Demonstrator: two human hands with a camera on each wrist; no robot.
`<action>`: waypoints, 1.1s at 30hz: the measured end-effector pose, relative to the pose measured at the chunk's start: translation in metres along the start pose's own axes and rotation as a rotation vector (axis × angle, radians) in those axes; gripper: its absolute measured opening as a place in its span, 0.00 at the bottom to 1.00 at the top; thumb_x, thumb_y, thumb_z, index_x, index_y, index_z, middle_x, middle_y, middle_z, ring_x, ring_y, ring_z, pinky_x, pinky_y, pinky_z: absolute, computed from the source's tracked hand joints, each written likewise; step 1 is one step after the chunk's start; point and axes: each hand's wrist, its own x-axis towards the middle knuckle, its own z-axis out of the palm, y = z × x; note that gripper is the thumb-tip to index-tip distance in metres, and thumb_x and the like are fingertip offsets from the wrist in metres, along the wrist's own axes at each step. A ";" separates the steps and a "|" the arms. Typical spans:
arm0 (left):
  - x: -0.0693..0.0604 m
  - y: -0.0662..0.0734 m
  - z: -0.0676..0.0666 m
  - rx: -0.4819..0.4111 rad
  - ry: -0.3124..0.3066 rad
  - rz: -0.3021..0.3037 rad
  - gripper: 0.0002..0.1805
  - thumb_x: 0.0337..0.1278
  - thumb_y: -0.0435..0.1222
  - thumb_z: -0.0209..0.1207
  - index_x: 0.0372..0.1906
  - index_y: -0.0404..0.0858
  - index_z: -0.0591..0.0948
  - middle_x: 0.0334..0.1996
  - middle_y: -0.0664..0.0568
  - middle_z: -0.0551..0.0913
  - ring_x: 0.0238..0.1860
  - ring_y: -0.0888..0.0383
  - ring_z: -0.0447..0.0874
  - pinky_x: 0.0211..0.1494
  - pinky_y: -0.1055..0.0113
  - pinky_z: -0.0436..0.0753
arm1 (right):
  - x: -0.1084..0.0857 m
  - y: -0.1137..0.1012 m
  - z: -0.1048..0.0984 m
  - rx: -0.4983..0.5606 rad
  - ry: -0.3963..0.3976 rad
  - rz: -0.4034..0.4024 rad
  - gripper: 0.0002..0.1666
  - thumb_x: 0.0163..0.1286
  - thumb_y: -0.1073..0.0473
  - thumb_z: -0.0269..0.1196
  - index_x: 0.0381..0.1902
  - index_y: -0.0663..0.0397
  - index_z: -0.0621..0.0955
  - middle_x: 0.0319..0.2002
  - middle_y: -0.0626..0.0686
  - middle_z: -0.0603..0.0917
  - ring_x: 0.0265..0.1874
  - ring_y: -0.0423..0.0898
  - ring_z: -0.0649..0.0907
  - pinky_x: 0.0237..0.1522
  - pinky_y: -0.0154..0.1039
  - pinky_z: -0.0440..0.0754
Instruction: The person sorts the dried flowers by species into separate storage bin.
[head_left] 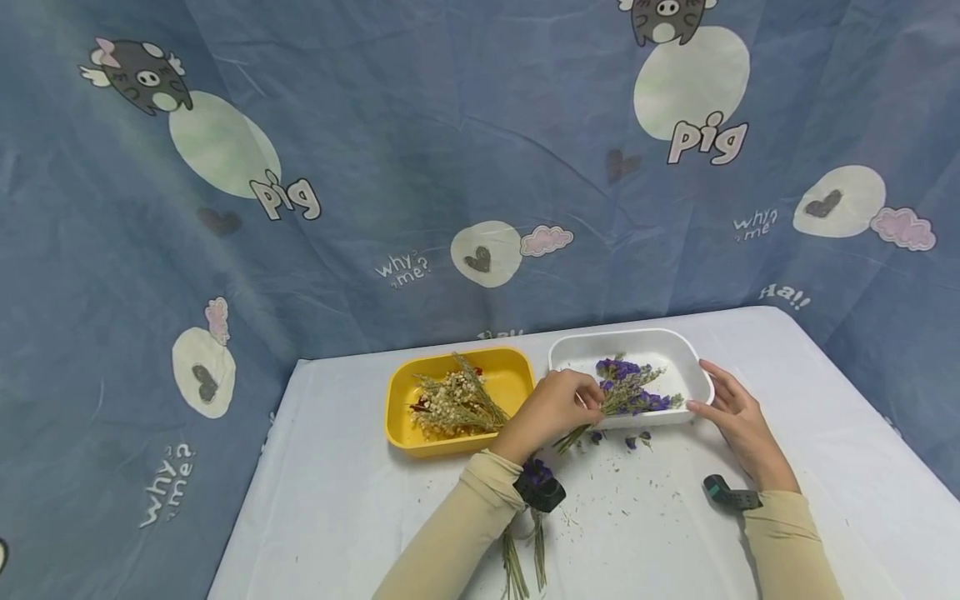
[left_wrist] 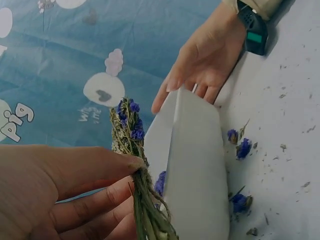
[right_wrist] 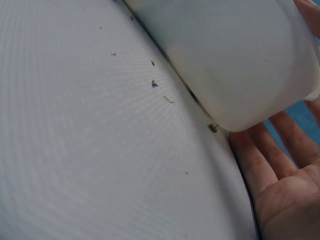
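- The bunch of dried flowers (head_left: 626,398) lies slantwise over the white tray's (head_left: 667,358) near rim; its long axis runs from cut stems, outside at the near left, to blossoms pointing rightward inside.
- The left hand (head_left: 562,407), at the white tray's near-left side, pinches the bunch between thumb and fingers.
- The right hand (head_left: 738,417) holds the white tray's right end, thumb and fingers parted around it.
- The bunch mixes thin, stiff green stems with crinkled purple and pale, feathery heads.
- The white tray is smooth, round-cornered and oblong.
- Left of the white tray, a glossy yellow tray (head_left: 516,371) carries pale dried sprigs (head_left: 453,404).
- Before the white tray, loose purple blossoms (head_left: 631,442) dot the cloth-covered bench (head_left: 337,508).
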 end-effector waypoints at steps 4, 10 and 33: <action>0.008 0.002 -0.003 0.033 0.005 -0.002 0.05 0.61 0.38 0.71 0.41 0.46 0.90 0.34 0.59 0.89 0.30 0.68 0.81 0.36 0.75 0.81 | 0.001 0.000 0.000 0.023 -0.002 -0.009 0.49 0.73 0.56 0.68 0.83 0.33 0.57 0.83 0.59 0.56 0.67 0.26 0.71 0.63 0.17 0.74; 0.023 0.008 -0.005 0.048 0.006 -0.019 0.04 0.61 0.37 0.71 0.40 0.46 0.90 0.33 0.59 0.90 0.31 0.68 0.82 0.36 0.75 0.82 | 0.001 -0.002 -0.002 0.024 -0.001 -0.005 0.49 0.73 0.56 0.68 0.83 0.33 0.56 0.83 0.59 0.55 0.72 0.32 0.71 0.63 0.17 0.74; 0.062 0.013 0.012 0.149 -0.062 -0.035 0.04 0.59 0.37 0.73 0.31 0.47 0.88 0.32 0.60 0.89 0.31 0.67 0.81 0.39 0.76 0.81 | 0.000 -0.001 -0.002 0.053 -0.006 0.012 0.50 0.72 0.58 0.68 0.83 0.35 0.56 0.83 0.62 0.53 0.80 0.46 0.64 0.63 0.17 0.74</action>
